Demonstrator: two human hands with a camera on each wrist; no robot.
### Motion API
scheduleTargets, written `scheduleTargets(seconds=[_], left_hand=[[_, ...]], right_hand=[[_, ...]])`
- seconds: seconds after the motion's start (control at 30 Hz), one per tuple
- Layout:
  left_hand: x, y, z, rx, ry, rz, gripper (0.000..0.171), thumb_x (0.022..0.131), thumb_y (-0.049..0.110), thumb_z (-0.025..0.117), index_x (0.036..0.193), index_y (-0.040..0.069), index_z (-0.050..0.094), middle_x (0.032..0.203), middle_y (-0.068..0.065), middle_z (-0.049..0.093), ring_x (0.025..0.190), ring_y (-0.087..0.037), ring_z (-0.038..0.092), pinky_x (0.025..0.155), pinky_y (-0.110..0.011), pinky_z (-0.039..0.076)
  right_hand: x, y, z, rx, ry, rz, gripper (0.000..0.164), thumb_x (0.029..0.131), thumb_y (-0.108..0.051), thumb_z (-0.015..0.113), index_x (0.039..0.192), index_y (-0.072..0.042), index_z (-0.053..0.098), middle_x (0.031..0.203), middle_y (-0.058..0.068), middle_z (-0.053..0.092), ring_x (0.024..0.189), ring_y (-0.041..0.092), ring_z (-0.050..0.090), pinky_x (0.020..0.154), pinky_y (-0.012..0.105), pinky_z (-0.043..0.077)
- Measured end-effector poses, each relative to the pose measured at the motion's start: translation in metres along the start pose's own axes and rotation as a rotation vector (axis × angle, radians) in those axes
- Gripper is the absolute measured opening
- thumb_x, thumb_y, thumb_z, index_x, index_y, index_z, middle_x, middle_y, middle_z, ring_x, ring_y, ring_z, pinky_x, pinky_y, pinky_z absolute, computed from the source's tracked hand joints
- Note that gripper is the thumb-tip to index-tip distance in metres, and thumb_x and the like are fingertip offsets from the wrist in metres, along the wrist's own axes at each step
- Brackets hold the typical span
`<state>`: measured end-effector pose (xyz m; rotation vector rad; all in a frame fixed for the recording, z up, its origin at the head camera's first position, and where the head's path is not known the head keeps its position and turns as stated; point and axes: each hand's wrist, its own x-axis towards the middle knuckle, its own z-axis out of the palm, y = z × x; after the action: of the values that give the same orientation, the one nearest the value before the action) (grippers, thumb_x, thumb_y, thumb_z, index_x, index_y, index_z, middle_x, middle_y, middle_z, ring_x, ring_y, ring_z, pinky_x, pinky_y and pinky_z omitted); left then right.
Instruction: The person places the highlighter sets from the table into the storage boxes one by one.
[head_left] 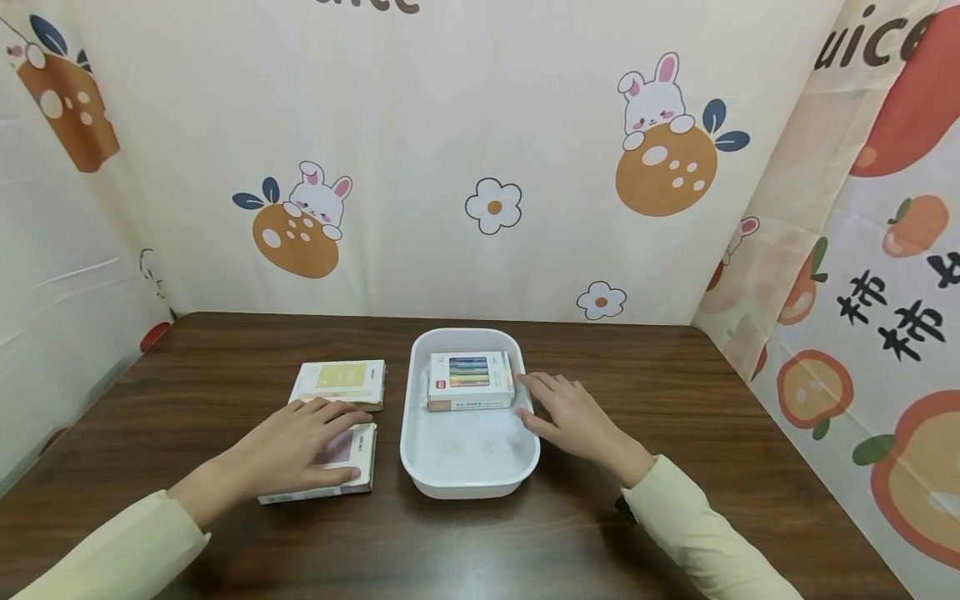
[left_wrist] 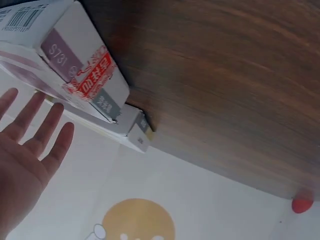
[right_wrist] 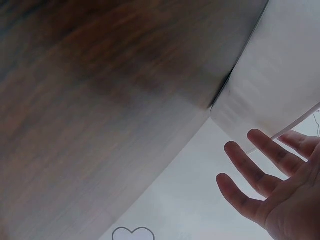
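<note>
My left hand is over a white box with a purple label, fingers extended and partly covering it. The left wrist view shows that purple-marked box with a red sticker on its end, and the fingers spread beside it. Just behind it lies a white box with a yellow label. A white plastic tray stands at the middle, and inside its far half lies a white box picturing a row of coloured sticks. My right hand is at the tray's right rim, its fingers loosely extended.
The dark wooden tabletop carries the boxes and tray. A cream curtain with rabbit and fruit prints stands along its back edge, and a printed cloth hangs at the right. White cloth hangs at the left.
</note>
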<state>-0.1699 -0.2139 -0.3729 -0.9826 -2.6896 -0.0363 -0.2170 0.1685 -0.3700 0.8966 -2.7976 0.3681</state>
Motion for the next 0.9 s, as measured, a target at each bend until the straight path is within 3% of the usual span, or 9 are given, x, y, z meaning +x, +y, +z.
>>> scheduleTargets(seconds=[0.3,0.5,0.9], left_hand=[[-0.009,-0.002,0.004,-0.038,-0.035,0.020,0.070,0.076,0.070,0.051,0.129,0.025,0.050,0.122,0.006,0.055,0.112,-0.016,0.051,0.089,-0.044,0.042],[-0.013,-0.002,0.008,-0.041,-0.054,0.025,0.076,0.074,0.072,0.051,0.133,0.025,0.045,0.123,0.006,0.054,0.110,-0.016,0.052,0.086,-0.042,0.043],[-0.013,-0.005,0.013,-0.036,-0.012,0.073,0.076,0.074,0.070,0.054,0.134,0.024,0.045,0.120,0.008,0.053,0.108,-0.013,0.051,0.084,-0.040,0.044]], right_hand=[[0.001,0.000,0.001,-0.005,-0.001,-0.002,0.051,0.090,-0.041,0.050,0.132,-0.012,0.047,0.129,0.009,0.053,0.115,0.027,0.052,0.089,0.049,0.042],[0.001,-0.001,0.002,-0.013,0.035,-0.024,0.049,0.089,-0.040,0.051,0.130,-0.012,0.050,0.126,0.007,0.055,0.110,0.027,0.054,0.086,0.049,0.044],[0.001,0.000,0.002,-0.018,0.038,-0.020,0.049,0.089,-0.040,0.051,0.130,-0.012,0.050,0.126,0.007,0.055,0.108,0.026,0.054,0.086,0.048,0.044]])
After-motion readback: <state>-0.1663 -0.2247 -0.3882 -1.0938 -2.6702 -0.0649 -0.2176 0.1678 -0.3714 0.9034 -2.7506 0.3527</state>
